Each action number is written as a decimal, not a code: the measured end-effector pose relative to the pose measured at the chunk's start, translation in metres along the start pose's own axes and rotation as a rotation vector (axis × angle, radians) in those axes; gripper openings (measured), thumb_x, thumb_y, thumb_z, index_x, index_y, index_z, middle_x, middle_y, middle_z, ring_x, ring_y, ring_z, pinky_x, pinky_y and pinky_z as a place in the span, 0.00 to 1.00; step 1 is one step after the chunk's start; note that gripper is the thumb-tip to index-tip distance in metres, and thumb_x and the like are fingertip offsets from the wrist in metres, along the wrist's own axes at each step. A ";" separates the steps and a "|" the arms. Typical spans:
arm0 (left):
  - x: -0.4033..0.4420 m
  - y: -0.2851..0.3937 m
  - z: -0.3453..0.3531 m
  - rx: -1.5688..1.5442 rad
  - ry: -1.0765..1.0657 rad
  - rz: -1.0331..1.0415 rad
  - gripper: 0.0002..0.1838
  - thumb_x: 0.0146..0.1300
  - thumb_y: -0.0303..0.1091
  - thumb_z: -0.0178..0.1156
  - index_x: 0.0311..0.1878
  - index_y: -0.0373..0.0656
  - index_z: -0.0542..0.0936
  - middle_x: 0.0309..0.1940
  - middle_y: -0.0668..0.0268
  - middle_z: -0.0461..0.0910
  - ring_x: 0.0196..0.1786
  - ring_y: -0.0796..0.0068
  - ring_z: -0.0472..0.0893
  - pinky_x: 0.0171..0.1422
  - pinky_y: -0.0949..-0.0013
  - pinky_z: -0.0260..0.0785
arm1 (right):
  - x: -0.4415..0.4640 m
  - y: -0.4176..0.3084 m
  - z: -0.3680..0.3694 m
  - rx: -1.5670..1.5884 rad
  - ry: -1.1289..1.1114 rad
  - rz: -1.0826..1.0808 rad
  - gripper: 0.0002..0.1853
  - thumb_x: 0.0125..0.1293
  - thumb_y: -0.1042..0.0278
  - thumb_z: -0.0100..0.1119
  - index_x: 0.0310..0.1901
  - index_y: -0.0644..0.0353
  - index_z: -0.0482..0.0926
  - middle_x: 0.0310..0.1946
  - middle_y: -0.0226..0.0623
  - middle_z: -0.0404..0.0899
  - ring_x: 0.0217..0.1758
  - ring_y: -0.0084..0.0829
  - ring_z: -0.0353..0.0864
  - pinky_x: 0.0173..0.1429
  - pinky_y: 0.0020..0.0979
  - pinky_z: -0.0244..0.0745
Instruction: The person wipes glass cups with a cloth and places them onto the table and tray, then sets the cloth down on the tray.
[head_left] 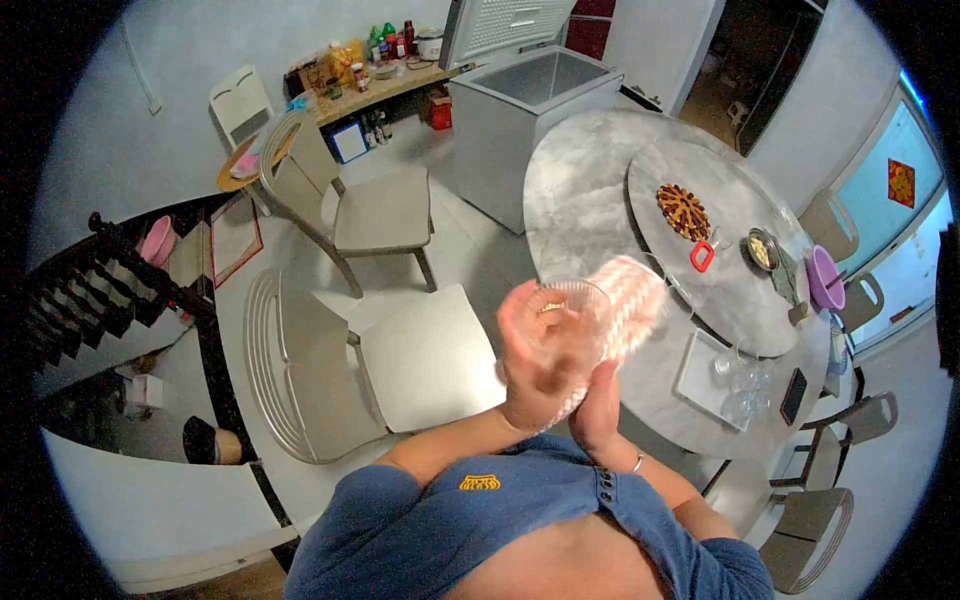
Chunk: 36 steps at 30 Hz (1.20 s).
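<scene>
In front of my chest, my left hand point(530, 365) is wrapped around a clear drinking glass point(568, 300), its round rim tipped up toward me. Against the glass's right side my right hand point(598, 405) grips a pink-and-white checked cloth point(635, 300). Part of the cloth hangs below, between my wrists. Motion blurs the fingers a little, and the cloth hides some of the right ones. A white tray point(690, 385) with several clear glasses point(740, 385) lies on the marble-look round table point(575, 180), to the right of my hands.
A turntable point(650, 165) bears a wooden trivet point(684, 212), a red-handled item point(702, 256) and a small bowl point(762, 250). A pink basin point(825, 278) and a phone point(793, 397) are at the right. Chairs point(430, 350) stand left, an open chest freezer point(490, 130) behind.
</scene>
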<state>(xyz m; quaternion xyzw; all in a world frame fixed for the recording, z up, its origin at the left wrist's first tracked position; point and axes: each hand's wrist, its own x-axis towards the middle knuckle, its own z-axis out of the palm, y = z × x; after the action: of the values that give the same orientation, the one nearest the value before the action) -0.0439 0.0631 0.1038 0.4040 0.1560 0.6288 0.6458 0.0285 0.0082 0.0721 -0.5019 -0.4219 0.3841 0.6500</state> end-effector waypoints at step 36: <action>-0.009 -0.006 -0.051 -0.383 -0.542 -1.000 0.34 0.60 0.54 0.42 0.61 0.40 0.50 0.55 0.58 0.61 0.56 0.69 0.64 0.58 0.67 0.59 | 0.007 -0.030 -0.025 -0.342 -0.167 -0.416 0.12 0.51 0.65 0.54 0.16 0.61 0.70 0.12 0.36 0.67 0.13 0.35 0.65 0.21 0.31 0.59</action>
<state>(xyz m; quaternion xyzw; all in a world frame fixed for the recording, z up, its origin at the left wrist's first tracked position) -0.0779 0.0718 0.0648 0.3041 0.0405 0.1402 0.9414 0.0566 0.0000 0.0989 -0.4734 -0.6266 0.2055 0.5839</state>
